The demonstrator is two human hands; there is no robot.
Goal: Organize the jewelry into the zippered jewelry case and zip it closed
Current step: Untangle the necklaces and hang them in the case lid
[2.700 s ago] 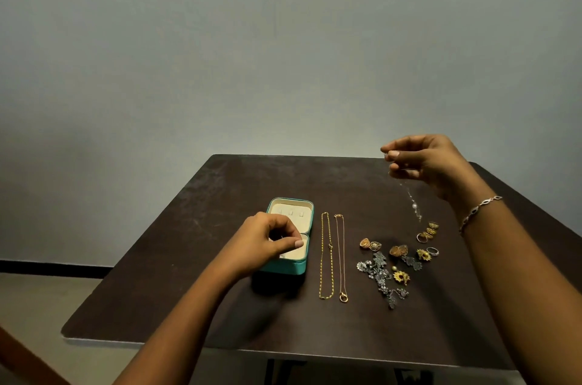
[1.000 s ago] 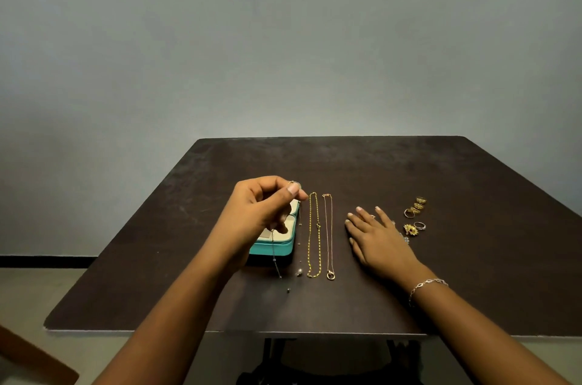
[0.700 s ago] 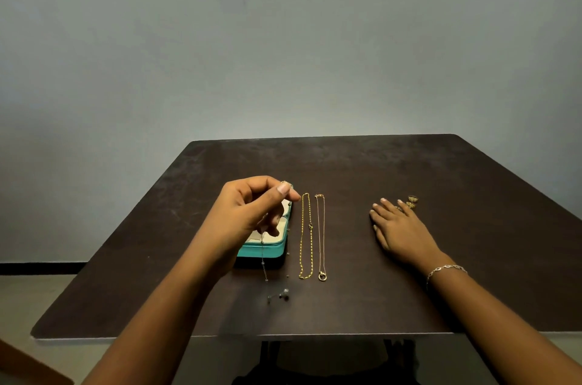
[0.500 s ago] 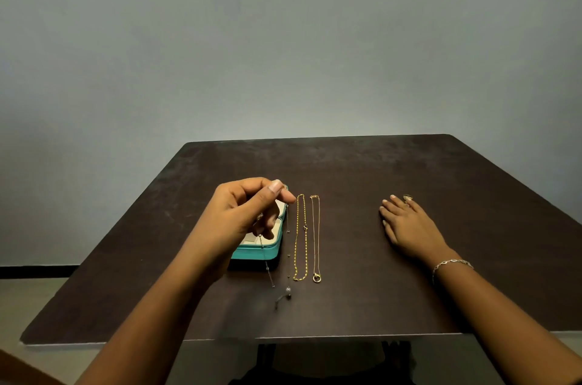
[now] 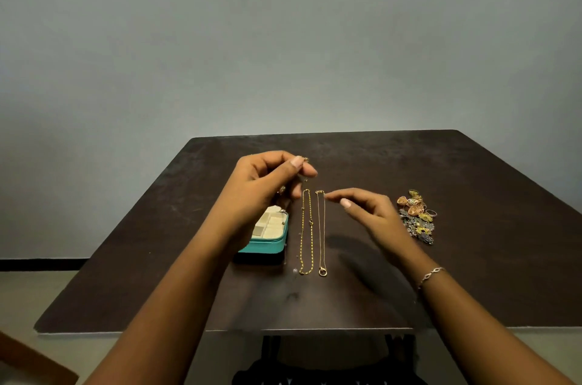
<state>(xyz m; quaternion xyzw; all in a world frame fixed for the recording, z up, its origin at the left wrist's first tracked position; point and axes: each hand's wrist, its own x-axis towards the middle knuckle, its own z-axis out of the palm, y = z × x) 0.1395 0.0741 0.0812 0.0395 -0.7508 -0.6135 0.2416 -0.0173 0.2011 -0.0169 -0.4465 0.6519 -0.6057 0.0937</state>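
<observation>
Left hand (image 5: 261, 189) pinching fine chain (image 5: 305, 179) hides case (image 5: 267, 246); gold chains (image 5: 310, 222), earrings (image 5: 415, 216) right.

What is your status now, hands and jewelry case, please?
Left hand pinches thin beaded chain by open case. Right hand open, close by. Two gold chains, earring pile on table.

One wide-angle camera on the person's head looks forward and down over a dark table (image 5: 488, 258) toward a grey wall (image 5: 283, 38). It sits near: both forearms rise from the bottom edge, left hand (image 5: 267, 183) and right hand (image 5: 368, 214) mid-frame.
</observation>
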